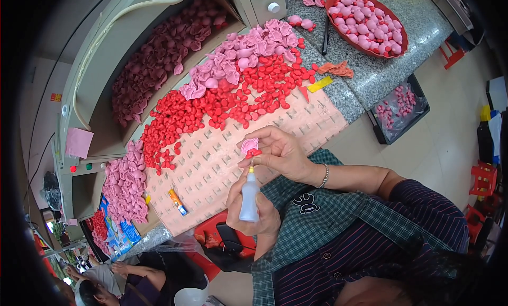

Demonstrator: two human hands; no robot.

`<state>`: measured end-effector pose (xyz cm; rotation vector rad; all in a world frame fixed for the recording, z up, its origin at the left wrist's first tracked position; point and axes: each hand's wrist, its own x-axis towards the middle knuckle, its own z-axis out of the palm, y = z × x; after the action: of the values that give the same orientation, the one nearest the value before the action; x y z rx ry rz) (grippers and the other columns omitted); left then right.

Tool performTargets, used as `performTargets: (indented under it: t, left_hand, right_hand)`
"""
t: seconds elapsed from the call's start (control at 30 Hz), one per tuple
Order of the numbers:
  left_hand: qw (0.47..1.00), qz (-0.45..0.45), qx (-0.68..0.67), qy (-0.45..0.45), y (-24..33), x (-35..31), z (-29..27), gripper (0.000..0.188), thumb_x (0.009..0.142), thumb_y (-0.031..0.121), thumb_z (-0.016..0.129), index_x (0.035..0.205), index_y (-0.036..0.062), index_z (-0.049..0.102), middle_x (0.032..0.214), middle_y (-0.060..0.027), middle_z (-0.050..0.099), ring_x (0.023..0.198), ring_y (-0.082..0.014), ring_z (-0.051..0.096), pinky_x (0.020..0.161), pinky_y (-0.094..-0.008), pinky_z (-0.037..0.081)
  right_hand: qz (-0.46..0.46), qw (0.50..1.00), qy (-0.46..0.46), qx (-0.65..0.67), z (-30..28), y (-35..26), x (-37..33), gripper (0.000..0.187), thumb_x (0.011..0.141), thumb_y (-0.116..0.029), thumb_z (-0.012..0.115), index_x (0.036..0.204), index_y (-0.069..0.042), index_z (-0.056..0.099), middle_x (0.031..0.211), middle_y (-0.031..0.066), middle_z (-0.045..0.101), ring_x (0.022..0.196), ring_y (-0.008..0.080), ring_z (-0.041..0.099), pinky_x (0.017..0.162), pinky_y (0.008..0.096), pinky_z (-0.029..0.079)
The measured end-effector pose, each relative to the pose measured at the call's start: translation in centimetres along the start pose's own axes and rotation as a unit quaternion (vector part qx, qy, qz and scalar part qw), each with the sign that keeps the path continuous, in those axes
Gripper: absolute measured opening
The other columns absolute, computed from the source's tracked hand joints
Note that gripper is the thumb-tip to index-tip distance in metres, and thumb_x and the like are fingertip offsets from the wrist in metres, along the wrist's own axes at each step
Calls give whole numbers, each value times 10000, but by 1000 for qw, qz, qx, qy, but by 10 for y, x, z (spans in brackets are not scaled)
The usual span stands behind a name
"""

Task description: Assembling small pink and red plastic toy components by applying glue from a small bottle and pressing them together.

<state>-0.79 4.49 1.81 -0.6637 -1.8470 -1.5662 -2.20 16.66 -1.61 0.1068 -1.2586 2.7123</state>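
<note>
A translucent white squeeze bottle (249, 200) with a yellow tip is upright in my left hand (267, 216), whose fingers wrap round its body. Just above it, my right hand (283, 150) pinches a small hollow pink piece (250, 144) with red parts (254, 153) at its lower edge. The bottle's tip points up close beneath the red parts; whether they touch I cannot tell. Both hands are over the near edge of a peach patterned mat (211, 158). Beyond them lie many small red oval pieces (227, 105) in a wide band.
Pink pieces lie heaped behind (243, 46) and at the left (125, 181). A glue-stick-like tube (178, 202) lies on the mat. A red bowl of pink-and-red pieces (365, 25) stands far right. A grey machine (90, 94) curves along the back left. Another person (132, 282) sits lower left.
</note>
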Motion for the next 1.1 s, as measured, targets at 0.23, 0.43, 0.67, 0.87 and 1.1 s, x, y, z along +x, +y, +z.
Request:
performTargets:
  t: [0.23,0.43,0.67,0.87,1.1]
  left_hand:
    - [999,-8,7,-39,-1,-2,-6,337,941,60,627,1141,-33,372,1075,-311,588,959,-385,670,847,-448,588]
    - [999,3,13,-47,-1,-2,-7,340,943,52,621,1145,-33,362,1070,-307,580,949,-397,669,844,-467,592]
    - [998,11,21,-59,0,-1,-6,355,950,59,622,1155,-29,346,1077,-310,570,937,-406,668,838,-477,594]
    - [997,18,22,-68,-2,-3,-7,384,951,66,625,1174,-20,324,1091,-316,564,959,-436,667,838,-496,593]
    - [989,51,54,-128,-4,-4,-12,422,931,49,648,1209,-10,335,1118,-321,560,979,-470,663,855,-532,583]
  right_hand:
    - [0,1000,-1,3,-1,1,0,418,941,94,555,1333,44,420,1252,211,584,1100,320,670,944,373,574]
    - [2,1000,0,0,0,0,0,421,941,94,554,1335,44,415,1250,208,583,1104,318,668,949,375,571]
    - [6,1000,-2,-1,0,0,0,419,942,86,560,1334,43,421,1246,201,593,1099,319,671,953,378,569]
    - [4,1000,-2,-7,1,0,0,415,940,88,560,1330,41,425,1237,202,599,1096,319,672,943,377,573]
    - [7,1000,8,1,3,-3,0,416,928,114,530,1322,39,421,1158,149,608,1090,315,679,927,360,578]
